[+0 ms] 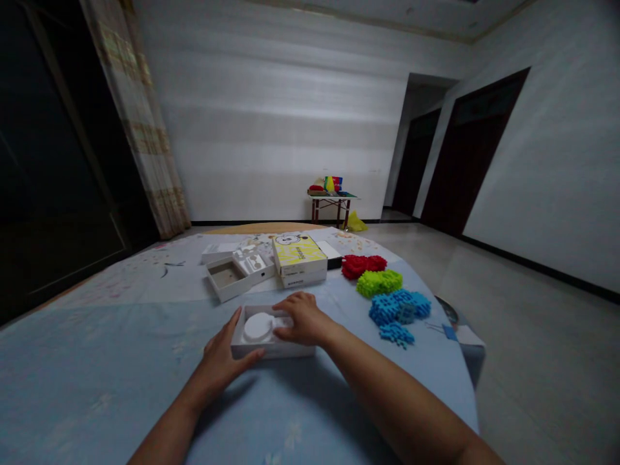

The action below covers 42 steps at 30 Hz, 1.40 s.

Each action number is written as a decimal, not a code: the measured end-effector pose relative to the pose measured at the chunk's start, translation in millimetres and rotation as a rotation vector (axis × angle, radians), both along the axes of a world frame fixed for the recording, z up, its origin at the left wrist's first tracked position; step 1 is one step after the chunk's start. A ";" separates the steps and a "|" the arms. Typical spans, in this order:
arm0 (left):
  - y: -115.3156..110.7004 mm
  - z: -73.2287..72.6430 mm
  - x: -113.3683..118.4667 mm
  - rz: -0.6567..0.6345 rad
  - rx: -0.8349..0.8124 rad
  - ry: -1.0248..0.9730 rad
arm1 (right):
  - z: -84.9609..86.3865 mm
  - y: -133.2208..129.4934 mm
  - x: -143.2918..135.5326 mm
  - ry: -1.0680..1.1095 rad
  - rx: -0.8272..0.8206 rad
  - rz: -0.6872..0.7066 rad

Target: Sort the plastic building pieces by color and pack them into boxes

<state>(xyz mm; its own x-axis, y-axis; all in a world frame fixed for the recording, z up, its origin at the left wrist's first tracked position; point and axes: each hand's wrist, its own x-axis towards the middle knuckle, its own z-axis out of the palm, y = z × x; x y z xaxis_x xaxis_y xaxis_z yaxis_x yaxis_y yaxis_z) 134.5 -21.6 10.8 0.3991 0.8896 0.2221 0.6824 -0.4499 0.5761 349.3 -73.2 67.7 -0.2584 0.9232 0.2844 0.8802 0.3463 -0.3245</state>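
In the head view, the open white rectangular cardboard box [276, 349] sits squarely between both hands on the pale blue flowered tablecloth [121, 361], probably kept that close so one hand can brace it while the other reaches inside. The left hand [220, 355] is clamped on its left end, thumb stretched along the near wall and fingers against the end wall, a spread that seems meant to stop the box sliding. The right hand [303, 318] comes over the near wall with fingers curved down into the right part of the box; its thumb lies near the white round disc-shaped piece [258, 327], which rests in the box between the two hands (whether the fingertips pinch anything I cannot tell, as the hand covers them). Beyond the grip, slightly left, stands another open white cardboard tray with a greyish inside [236, 288], a white moulded insert with round hollows [252, 259] beside it. Straight beyond the right hand is a yellow-and-white printed carton [300, 255], with a flat black-and-white box [330, 254] just behind its right side. Off to the right of the grip, well apart from it, lie knobbly red [363, 265], lime-green [379, 283] and bright blue pieces [400, 307], grouped by colour, perhaps to leave the working spot free.
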 end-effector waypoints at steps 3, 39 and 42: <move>2.3 -1.1 -0.2 0.004 0.108 0.033 | 7.2 7.5 -5.1 -0.164 -0.144 -0.024; -4.9 -0.6 0.3 -0.165 0.215 -0.029 | -0.3 20.0 71.8 0.492 0.256 -0.467; -7.7 7.7 2.9 -0.193 0.287 -0.049 | -6.9 18.6 73.7 0.497 0.279 -0.504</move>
